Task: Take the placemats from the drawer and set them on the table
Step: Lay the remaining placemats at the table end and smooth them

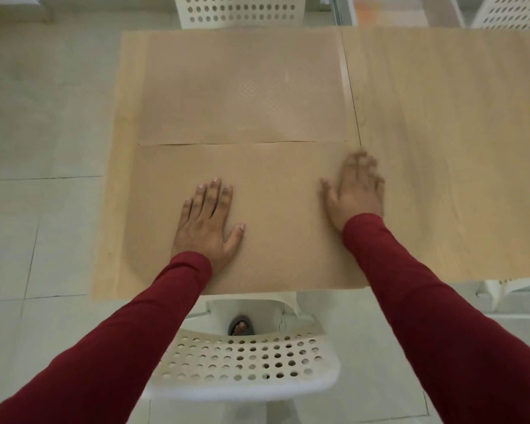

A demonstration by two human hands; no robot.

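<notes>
The near placemat [276,228] was a tan, finely textured sheet lying flat on the near part of the table [441,148], its near edge reaching the table's rim. A second placemat [242,90] of the same tan lay just beyond it — the two met along a thin dark seam. The left hand [207,223] rested palm-down on the near mat, fingers spread and flat, gripping nothing. The right hand [355,191] was blurred near the mat's right edge; it looked flat and spread too, though whether it pressed the mat could not be told. Both arms wore dark red sleeves [426,301].

The table was pale wood, close to the mats in colour. A white perforated chair [245,362] stood tucked at the near side, two more [242,10] showed at the far side, and the floor [43,133] was light tile.
</notes>
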